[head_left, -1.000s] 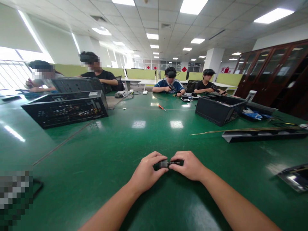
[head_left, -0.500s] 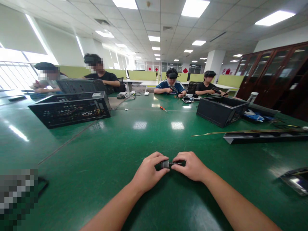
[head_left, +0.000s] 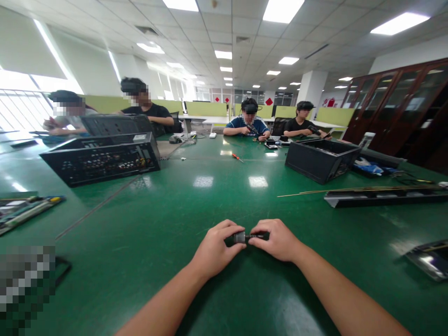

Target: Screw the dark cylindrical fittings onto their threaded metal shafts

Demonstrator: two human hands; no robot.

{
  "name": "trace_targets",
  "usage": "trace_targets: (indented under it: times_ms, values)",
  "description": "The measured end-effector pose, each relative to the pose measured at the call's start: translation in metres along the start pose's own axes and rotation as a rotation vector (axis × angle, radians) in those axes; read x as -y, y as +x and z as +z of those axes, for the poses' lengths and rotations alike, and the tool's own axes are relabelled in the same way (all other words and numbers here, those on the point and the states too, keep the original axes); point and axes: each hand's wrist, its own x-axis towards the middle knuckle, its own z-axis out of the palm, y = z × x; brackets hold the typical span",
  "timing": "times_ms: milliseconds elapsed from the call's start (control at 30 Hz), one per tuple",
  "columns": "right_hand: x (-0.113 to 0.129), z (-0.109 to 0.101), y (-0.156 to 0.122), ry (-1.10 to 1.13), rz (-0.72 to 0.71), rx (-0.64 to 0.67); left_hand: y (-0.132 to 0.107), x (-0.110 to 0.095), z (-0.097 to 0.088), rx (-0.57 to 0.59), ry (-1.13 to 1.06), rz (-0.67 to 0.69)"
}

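Observation:
In the head view, my left hand (head_left: 217, 248) is closed around a short dark tool with a grey collar (head_left: 240, 237). A thin dark shaft (head_left: 253, 236) sticks out of that collar toward the right. My right hand (head_left: 277, 239) pinches the shaft between thumb and fingers. Both hands are close together over the near middle of the green table (head_left: 182, 210), the tool lying roughly level between them. Most of the tool's body is hidden behind the left fingers, so its exact kind does not show.
Black computer cases (head_left: 101, 161) stand on the left, another case (head_left: 320, 161) at right. A red screwdriver (head_left: 237, 157) lies farther off. A black metal channel (head_left: 381, 198) and thin rods sit at right, a circuit board (head_left: 28, 207) at left. Several people work across the table.
My hands and the tool have barely moved. The view has shifted slightly, and a circuit board now shows at the left edge.

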Motion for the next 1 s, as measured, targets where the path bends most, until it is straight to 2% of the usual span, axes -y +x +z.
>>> trace_targets:
  times_ms: [1000]
  values:
    - [-0.0007, -0.0019, 0.0000, -0.025, -0.001, 0.006, -0.0005, -0.0019, -0.0029, -0.001, 0.023, 0.010]
